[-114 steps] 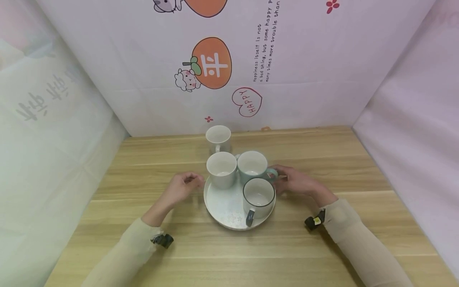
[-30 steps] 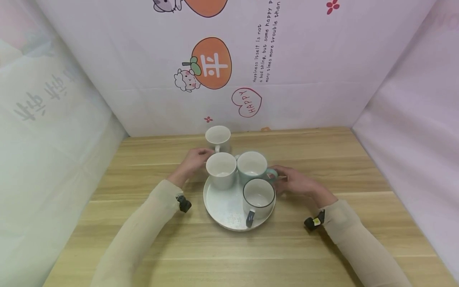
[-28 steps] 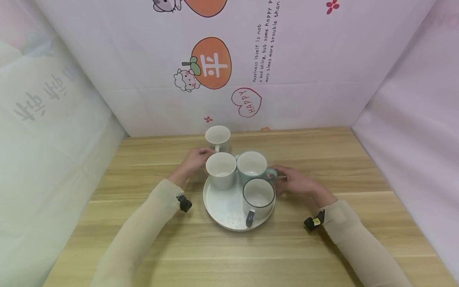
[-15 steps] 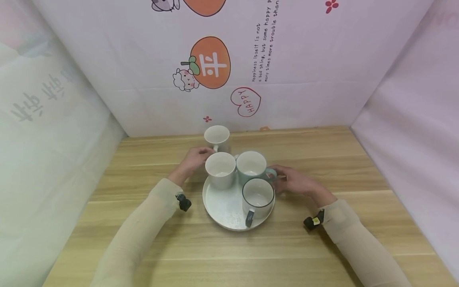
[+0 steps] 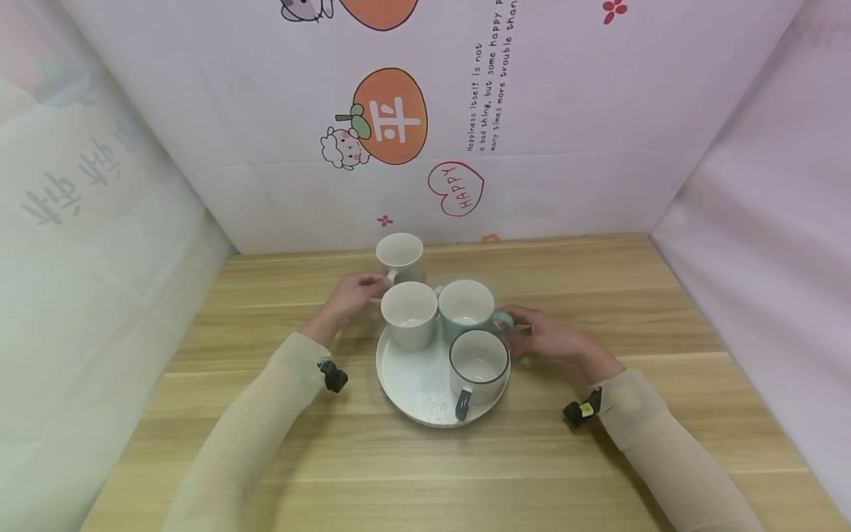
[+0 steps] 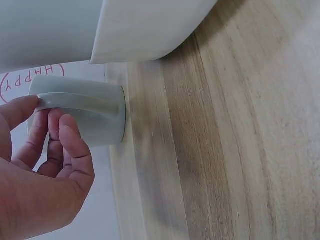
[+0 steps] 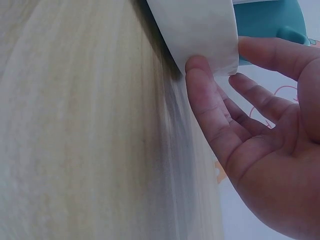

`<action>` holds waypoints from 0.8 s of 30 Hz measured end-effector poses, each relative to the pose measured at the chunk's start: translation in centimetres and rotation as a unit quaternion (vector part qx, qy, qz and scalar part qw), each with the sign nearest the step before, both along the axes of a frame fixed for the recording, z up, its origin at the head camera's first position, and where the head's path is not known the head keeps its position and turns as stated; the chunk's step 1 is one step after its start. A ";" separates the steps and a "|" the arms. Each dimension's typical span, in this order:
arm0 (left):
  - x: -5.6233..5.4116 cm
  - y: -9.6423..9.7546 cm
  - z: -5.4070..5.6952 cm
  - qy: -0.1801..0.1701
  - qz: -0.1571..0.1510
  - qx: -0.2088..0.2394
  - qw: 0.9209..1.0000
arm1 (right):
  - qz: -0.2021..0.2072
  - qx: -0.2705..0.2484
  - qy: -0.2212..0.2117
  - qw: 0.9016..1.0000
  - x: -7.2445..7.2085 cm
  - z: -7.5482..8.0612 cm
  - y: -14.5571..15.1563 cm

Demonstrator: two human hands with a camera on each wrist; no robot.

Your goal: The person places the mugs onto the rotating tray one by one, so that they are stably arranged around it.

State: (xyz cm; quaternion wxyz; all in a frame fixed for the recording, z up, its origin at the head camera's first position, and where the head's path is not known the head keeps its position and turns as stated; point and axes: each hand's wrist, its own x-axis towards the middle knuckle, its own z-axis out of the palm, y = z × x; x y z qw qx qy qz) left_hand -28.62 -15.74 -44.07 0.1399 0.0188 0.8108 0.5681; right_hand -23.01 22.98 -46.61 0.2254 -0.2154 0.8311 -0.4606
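Observation:
My left hand (image 5: pixel 352 299) pinches the handle (image 6: pixel 82 101) of the white mug (image 5: pixel 400 251) at the back, with thumb and fingertips on it in the left wrist view. This mug stands upright on the table behind the round white tray (image 5: pixel 415 384). My right hand (image 5: pixel 548 336) holds the tray's right edge, fingertips against its wall (image 7: pixel 200 30) in the right wrist view. Upright on the tray stand a white mug (image 5: pixel 410 318), a light-blue mug (image 5: pixel 465 314) and a white mug with black rim and dark handle (image 5: pixel 479 369).
The tray sits on a wooden table (image 5: pixel 399 480). A white printed cloth (image 5: pixel 565 148) rises at the table's back edge, just behind the rear mug. White cloth also hangs along the left side (image 5: pixel 133 281) and right side (image 5: pixel 764 258).
My left hand has moved from beside the tray to the rear mug's handle. Most recently, that mug has turned slightly, its handle swinging left. My right hand and the tray stay put.

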 end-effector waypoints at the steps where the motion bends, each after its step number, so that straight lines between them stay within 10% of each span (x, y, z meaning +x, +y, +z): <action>1: 0.0 0.0 0.0 0.000 0.000 -0.001 1.000 | -0.001 0.001 0.001 1.000 0.0 0.1 0.0; 24: -0.1 -2.0 0.3 -0.037 0.021 0.008 0.999 | 0.004 -0.008 -0.009 1.000 0.0 0.1 0.0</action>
